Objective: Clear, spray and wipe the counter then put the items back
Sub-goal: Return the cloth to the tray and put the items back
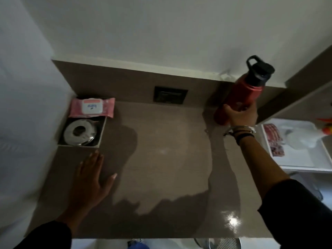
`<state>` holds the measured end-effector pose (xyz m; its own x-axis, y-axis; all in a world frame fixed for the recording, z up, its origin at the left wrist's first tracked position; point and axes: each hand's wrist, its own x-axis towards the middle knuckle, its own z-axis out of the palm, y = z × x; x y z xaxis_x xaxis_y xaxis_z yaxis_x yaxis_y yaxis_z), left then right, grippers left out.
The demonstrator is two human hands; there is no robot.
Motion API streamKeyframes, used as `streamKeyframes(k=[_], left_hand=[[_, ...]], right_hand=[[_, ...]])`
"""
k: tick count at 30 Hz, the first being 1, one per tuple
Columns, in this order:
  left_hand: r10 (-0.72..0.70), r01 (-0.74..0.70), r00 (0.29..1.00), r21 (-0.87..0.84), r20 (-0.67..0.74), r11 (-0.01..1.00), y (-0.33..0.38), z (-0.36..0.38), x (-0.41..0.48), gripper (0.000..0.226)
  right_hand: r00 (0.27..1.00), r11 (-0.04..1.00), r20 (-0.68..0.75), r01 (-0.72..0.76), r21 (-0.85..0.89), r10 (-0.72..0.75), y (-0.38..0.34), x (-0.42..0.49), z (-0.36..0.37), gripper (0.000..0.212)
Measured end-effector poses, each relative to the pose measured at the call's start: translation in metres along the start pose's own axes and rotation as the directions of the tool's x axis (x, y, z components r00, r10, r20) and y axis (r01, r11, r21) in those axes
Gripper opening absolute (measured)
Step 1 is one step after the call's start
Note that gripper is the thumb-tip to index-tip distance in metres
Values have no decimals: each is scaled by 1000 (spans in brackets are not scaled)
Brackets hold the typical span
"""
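Observation:
A red bottle point(246, 90) with a black cap stands tilted at the counter's back right corner; my right hand point(239, 115) is wrapped around its lower part. My left hand point(92, 175) lies flat, fingers spread, on the brown counter point(161, 159) near its left edge, holding nothing. At the back left corner a pink pack of wet wipes point(92, 107) rests across the far end of a recessed box point(102, 133) that holds a roll of toilet paper point(80, 131).
A dark socket plate point(170, 95) sits in the brown backsplash. To the right, lower than the counter, is a white tray point(301, 159) with a printed sheet and white paper. White walls close the left and back.

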<state>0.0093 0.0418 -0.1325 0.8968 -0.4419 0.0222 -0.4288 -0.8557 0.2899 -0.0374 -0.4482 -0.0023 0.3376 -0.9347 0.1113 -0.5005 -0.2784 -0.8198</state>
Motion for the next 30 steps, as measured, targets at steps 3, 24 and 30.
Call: streamKeyframes(k=[3, 24, 30], left_hand=[[-6, 6, 1000, 3, 2, 1000, 2, -1, 0, 93], [-31, 31, 999, -29, -16, 999, 3, -11, -3, 81], [-4, -1, 999, -108, -49, 994, -1, -1, -4, 80]], right_hand=[[991, 994, -69, -113, -7, 112, 18, 34, -24, 69], [419, 642, 699, 763, 75, -580, -119, -202, 200, 58], [167, 468, 935, 884, -2, -312, -171, -213, 307, 72]])
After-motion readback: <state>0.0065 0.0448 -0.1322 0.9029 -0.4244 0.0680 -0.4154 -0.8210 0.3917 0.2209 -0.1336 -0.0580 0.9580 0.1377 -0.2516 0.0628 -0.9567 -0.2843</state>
